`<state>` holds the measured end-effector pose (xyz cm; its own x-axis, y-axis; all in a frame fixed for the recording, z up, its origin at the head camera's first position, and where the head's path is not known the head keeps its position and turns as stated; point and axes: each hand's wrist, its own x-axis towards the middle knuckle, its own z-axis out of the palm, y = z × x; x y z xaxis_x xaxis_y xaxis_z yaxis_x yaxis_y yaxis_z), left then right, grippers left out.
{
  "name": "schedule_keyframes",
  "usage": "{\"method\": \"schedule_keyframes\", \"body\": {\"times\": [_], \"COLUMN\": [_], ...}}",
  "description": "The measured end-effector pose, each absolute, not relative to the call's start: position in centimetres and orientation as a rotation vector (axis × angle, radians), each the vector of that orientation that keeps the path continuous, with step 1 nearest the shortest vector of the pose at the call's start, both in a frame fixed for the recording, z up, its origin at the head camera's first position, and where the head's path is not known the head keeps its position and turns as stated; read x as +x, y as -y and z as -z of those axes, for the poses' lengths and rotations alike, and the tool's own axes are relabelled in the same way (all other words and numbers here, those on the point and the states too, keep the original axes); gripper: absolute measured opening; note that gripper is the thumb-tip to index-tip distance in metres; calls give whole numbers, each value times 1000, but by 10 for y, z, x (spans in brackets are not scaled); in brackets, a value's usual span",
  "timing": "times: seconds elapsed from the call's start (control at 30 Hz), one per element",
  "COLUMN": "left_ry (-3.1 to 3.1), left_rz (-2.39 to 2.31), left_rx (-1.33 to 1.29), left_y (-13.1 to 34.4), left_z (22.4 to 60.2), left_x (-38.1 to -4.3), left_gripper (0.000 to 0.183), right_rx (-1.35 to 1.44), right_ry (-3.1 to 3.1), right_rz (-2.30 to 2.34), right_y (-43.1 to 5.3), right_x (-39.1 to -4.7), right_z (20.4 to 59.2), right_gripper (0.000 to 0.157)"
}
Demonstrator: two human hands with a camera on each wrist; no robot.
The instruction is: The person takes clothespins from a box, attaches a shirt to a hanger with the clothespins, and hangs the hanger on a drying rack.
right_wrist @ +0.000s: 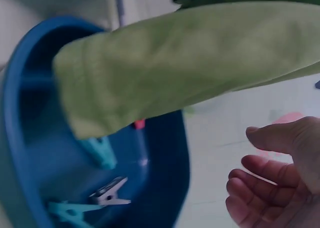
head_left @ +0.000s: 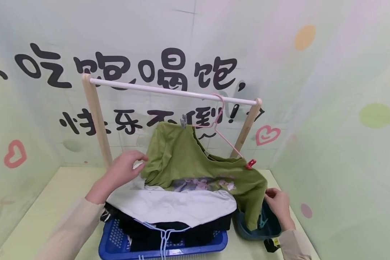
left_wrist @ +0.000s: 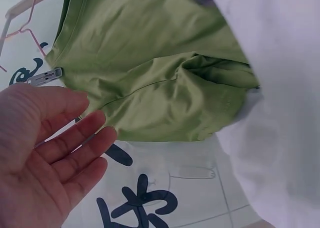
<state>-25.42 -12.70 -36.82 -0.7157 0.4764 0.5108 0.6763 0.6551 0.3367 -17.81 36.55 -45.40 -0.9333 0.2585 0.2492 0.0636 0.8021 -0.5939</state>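
Observation:
A green T-shirt (head_left: 178, 151) with a flower print hangs from a pink hanger (head_left: 228, 142) on the rack's bar. A grey clothespin (head_left: 183, 121) pinches it at one shoulder and a red clothespin (head_left: 251, 164) at the other. My left hand (head_left: 126, 166) is beside the left sleeve, fingers loosely bent and holding nothing; the left wrist view shows this hand (left_wrist: 55, 158) near the grey clothespin. By the right sleeve (right_wrist: 190, 63) is my right hand (right_wrist: 275, 178), relaxed and apart from the cloth in the right wrist view.
The rack has a white bar (head_left: 169, 90) and wooden posts (head_left: 99, 122). Before it, a blue basket (head_left: 110, 242) holds black clothes (head_left: 143, 238), a white garment (head_left: 178, 206) and light blue hangers (head_left: 164, 236). At right, a dark blue basin (right_wrist: 15, 123) contains several clothespins (right_wrist: 110, 193) beneath the sleeve.

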Motion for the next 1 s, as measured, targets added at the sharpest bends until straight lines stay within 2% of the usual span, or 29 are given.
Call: {"method": "schedule_keyframes", "body": {"times": [0.37,0.67,0.87,1.0], "left_ry": [2531,2551,2649,2704], "left_rz": [649,587,590,578], "left_rx": [-931,-921,-927,-911], "left_y": [147,159,161,163], "left_z": [407,428,437,441], "left_x": [-217,-195,-190,-189], "left_gripper": [14,20,21,18], "right_rx": [-358,-330,-333,-337], "right_ry": [2936,2998,3028,3062], "right_rz": [-809,-735,-728,-723], "right_y": [-375,-377,-369,-373], "right_x": [-175,-173,-169,-171], "right_z": [486,500,500,510], "right_gripper": [20,14,29,32]}}
